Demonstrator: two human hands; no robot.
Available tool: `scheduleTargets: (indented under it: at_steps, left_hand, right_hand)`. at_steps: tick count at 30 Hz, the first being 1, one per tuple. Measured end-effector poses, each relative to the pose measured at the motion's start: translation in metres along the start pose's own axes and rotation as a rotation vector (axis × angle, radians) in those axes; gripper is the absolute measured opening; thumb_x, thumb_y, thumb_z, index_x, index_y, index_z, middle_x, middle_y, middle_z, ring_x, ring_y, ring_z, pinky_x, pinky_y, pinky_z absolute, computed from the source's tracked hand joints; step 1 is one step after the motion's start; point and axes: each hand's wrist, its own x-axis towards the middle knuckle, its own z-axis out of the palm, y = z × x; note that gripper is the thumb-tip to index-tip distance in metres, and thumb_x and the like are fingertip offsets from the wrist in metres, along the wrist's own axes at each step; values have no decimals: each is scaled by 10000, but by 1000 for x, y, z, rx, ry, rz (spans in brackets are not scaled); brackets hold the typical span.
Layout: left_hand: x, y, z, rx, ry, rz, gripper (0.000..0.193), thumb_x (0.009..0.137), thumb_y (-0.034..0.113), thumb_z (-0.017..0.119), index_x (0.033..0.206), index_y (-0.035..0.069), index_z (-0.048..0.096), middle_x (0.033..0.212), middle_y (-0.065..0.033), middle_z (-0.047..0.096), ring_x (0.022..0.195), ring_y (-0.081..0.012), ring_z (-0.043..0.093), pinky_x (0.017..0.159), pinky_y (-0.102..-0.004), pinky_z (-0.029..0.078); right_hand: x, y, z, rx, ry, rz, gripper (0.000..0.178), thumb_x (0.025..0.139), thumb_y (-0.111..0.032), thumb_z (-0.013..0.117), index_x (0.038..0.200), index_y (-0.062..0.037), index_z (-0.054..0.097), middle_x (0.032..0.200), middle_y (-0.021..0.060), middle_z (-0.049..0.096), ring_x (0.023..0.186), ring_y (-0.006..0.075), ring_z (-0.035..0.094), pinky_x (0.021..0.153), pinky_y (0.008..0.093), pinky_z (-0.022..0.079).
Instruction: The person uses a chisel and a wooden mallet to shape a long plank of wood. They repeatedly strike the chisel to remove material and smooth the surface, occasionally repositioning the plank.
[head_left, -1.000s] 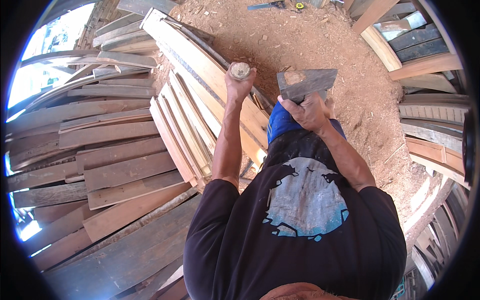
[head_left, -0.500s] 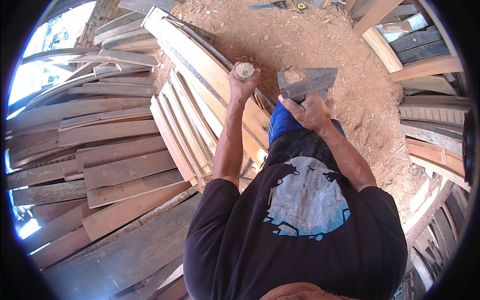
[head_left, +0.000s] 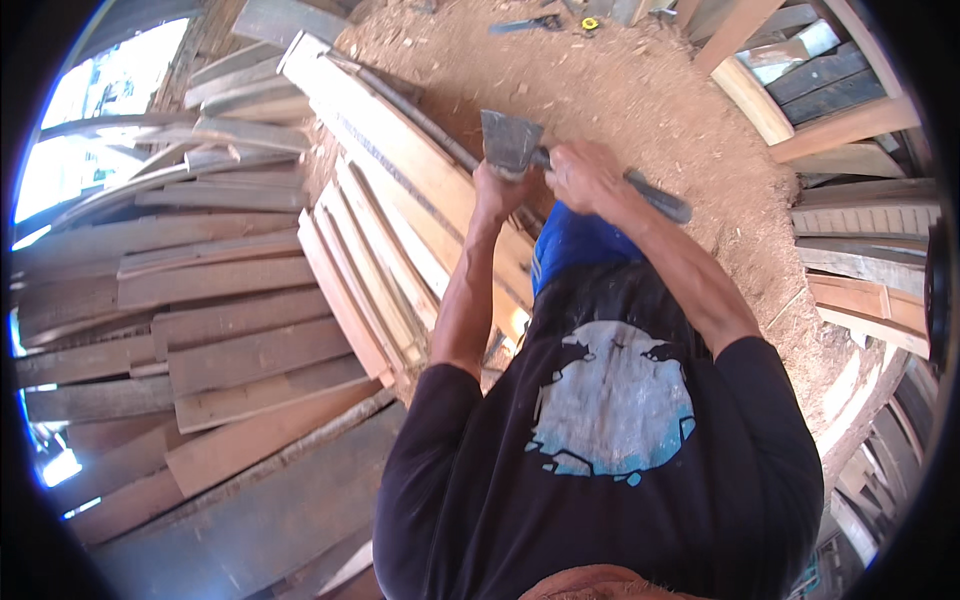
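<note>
My right hand (head_left: 585, 175) is wrapped round the dark handle of a hatchet (head_left: 510, 138). Its broad grey blade reaches left over my left hand, and the handle's butt sticks out to the right. Closed in a fist just under the blade, my left hand (head_left: 493, 192) grips a round-ended piece of wood. The blade mostly covers that wood now, so I cannot tell whether the two touch. Below both hands are my blue shorts (head_left: 580, 240).
Pale planks (head_left: 400, 150) lie slantwise left of my hands. Stacked brown boards (head_left: 230, 290) fill the left side, and more timber (head_left: 865, 210) stands at the right. A handsaw (head_left: 525, 24) and a yellow tape measure (head_left: 590, 23) lie on the shaving-covered ground (head_left: 700, 150) ahead.
My right hand has moved left with the hatchet, and the blade has come from my right side to over my left hand. The wood's round end is now covered.
</note>
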Motion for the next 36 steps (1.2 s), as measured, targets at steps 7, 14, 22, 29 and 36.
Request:
scheduleTargets:
  at_steps: [7, 14, 22, 29, 36]
  left_hand:
    - [0, -9, -8, -345, 267, -15, 228, 790, 62, 768, 956, 44, 612, 858, -6, 673, 809, -106, 642, 730, -269, 529]
    - [4, 3, -27, -306, 186, -81, 218, 799, 79, 777, 862, 74, 569, 766, 36, 594, 702, -70, 559, 643, -252, 477]
    - [2, 14, -21, -247, 127, -84, 240, 787, 86, 791, 862, 80, 563, 762, 33, 595, 698, -71, 563, 640, -254, 483]
    - [2, 14, -18, -253, 107, -83, 244, 784, 93, 792, 890, 69, 574, 783, 16, 624, 730, -76, 597, 678, -255, 510]
    - [-3, 7, -5, -210, 36, -69, 218, 791, 101, 777, 901, 57, 593, 793, 5, 652, 737, -76, 608, 672, -263, 518]
  right_hand:
    - [-18, -6, -7, 291, 260, -41, 343, 871, -315, 654, 994, 5, 639, 879, 254, 674, 869, 420, 664, 773, 492, 513]
    - [-35, -8, -28, 568, 384, -84, 330, 865, -260, 694, 1040, 17, 650, 889, 227, 693, 832, 357, 681, 751, 418, 530]
    - [-39, 2, -41, 698, 526, -105, 326, 858, -217, 714, 1060, 32, 655, 905, 203, 720, 842, 293, 720, 765, 374, 543]
    - [-45, -2, -53, 690, 520, -51, 340, 859, -222, 715, 1073, 34, 653, 923, 199, 726, 856, 298, 721, 775, 376, 547]
    - [-41, -4, -46, 723, 514, -59, 334, 857, -234, 715, 1049, 33, 659, 922, 203, 723, 856, 314, 718, 777, 382, 543]
